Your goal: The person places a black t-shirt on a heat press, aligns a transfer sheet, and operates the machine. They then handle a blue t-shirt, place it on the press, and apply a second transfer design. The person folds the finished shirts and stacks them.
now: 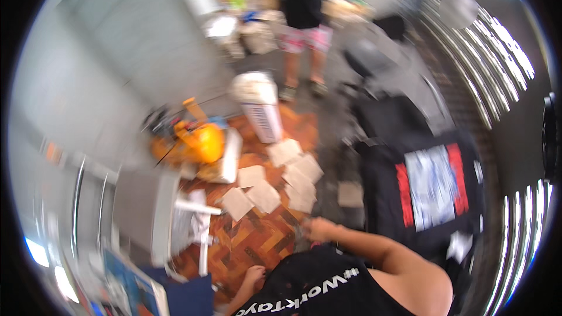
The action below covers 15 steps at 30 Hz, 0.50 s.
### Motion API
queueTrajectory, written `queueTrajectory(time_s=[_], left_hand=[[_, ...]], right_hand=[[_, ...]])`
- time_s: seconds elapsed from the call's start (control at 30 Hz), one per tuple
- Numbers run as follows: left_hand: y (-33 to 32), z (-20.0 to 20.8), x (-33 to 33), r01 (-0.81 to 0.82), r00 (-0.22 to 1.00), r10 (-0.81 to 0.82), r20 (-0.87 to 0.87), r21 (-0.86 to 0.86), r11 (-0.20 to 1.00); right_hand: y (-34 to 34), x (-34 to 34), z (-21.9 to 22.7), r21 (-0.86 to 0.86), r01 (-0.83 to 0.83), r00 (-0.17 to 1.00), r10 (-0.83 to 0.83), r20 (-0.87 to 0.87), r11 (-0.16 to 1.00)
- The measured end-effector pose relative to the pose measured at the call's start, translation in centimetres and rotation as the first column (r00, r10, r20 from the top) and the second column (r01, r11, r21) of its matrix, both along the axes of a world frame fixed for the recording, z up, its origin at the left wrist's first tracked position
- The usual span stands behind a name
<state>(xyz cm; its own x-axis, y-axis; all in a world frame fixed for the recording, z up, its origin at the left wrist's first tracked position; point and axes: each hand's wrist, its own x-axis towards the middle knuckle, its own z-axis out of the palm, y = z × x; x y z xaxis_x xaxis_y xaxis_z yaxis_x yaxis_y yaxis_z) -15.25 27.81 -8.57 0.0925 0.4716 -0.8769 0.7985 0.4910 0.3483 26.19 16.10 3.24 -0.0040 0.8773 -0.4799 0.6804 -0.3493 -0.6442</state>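
My right hand (318, 230) reaches forward over the herringbone wood floor (257, 243), its fingers curled. At its fingertips there is a small dark blur, too smeared to name. My left hand (254, 277) is low beside my black top, partly hidden, and its fingers are blurred. Ahead of both hands, several pale square pieces like tiles or sheets lie on the floor. One beige square (263, 197) overlaps its neighbours, and another (302, 198) is nearest my right hand. Neither hand touches these squares.
A tall white sack (262, 118) stands beyond the squares. Yellow-orange equipment (205, 142) sits left, above a grey cabinet (139, 216). Black fabric with a red and white panel (433, 184) covers something at right. Another person in pink shorts (305, 38) stands at the back.
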Motion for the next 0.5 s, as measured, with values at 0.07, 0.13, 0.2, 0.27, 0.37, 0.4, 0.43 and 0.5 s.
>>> queueTrajectory(time_s=[0.07,0.13,0.2,0.27,0.37,0.4,0.43,0.5], left_hand=[[-1.8,-0.4,-4.0,-0.077,0.997,0.077,0.001,0.097,0.992],[-3.1,-0.5,-7.4,-0.214,0.970,0.174,0.171,0.258,0.942],[-6.6,-0.3,-11.4,-0.464,0.881,0.380,0.283,0.349,0.815],[-11.8,-1.3,-13.9,-0.745,0.665,0.639,0.386,0.297,0.597],[-20.7,-3.9,-19.1,-0.782,0.623,0.726,0.291,0.233,0.578],[-23.7,-4.8,-21.1,-0.673,0.739,0.647,0.188,0.258,0.693],[-26.7,-5.6,-23.1,-0.534,0.843,0.531,0.087,0.267,0.802],[-32.0,-6.8,-27.3,-0.310,0.945,0.325,-0.032,0.223,0.924]], right_hand=[[3.9,-3.8,-1.6,-0.098,-0.387,0.921,0.390,0.008,0.917],[7.2,-4.6,-3.9,-0.025,-0.641,0.762,0.640,0.095,0.767],[10.4,-3.2,-5.9,-0.163,-0.677,0.718,0.692,0.070,0.718],[13.4,-0.2,-5.7,0.031,-0.875,0.432,0.752,0.498,0.483],[14.0,4.4,0.5,-0.039,0.498,0.214,-0.166,-0.963,0.866],[13.1,6.2,4.4,0.317,0.691,0.527,-0.151,-0.837,0.650],[12.7,8.6,9.1,0.178,0.843,0.273,-0.117,-0.955,0.507],[11.6,10.9,16.2,0.094,0.968,0.125,-0.121,-0.985,0.232]])
